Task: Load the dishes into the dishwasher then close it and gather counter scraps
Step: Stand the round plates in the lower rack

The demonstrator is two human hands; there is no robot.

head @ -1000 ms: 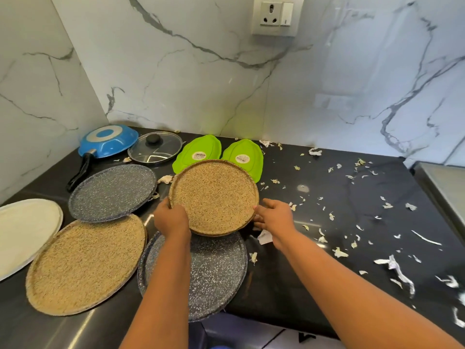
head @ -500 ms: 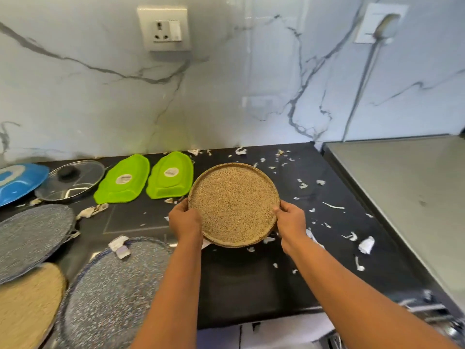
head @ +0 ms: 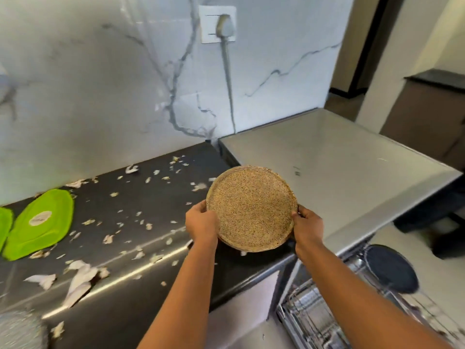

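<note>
You hold the tan plate (head: 252, 208) in the middle of the frame with both hands, one on each side of its rim. Your left hand (head: 201, 222) grips the left edge, thumb over the rim and fingers curled beneath; your right hand (head: 307, 224) grips the right edge the same way. The hands sit well apart, the full width of the plate between them. The plate is tilted a little toward you, its speckled face showing, and it is lifted clear of the counter (head: 141, 238), above the counter's right end where it meets the steel top (head: 339, 167) of the appliance.

At lower right the dishwasher rack (head: 317, 316) is pulled out (the picture is blurred there), and a dark round plate (head: 391, 268) stands in it on edge.

Pale scraps (head: 83, 275) are scattered over the counter through the left and centre of the frame, larger torn pieces toward the lower left, small flecks nearer the wall. A green dish (head: 40, 222) lies at the left edge, with a sliver of a second one (head: 3, 227) just beside it. A grey speckled rim (head: 20, 328) shows in the bottom left corner. In the upper centre a plug (head: 224, 26) sits in a wall socket, its cord running down the marble wall.
</note>
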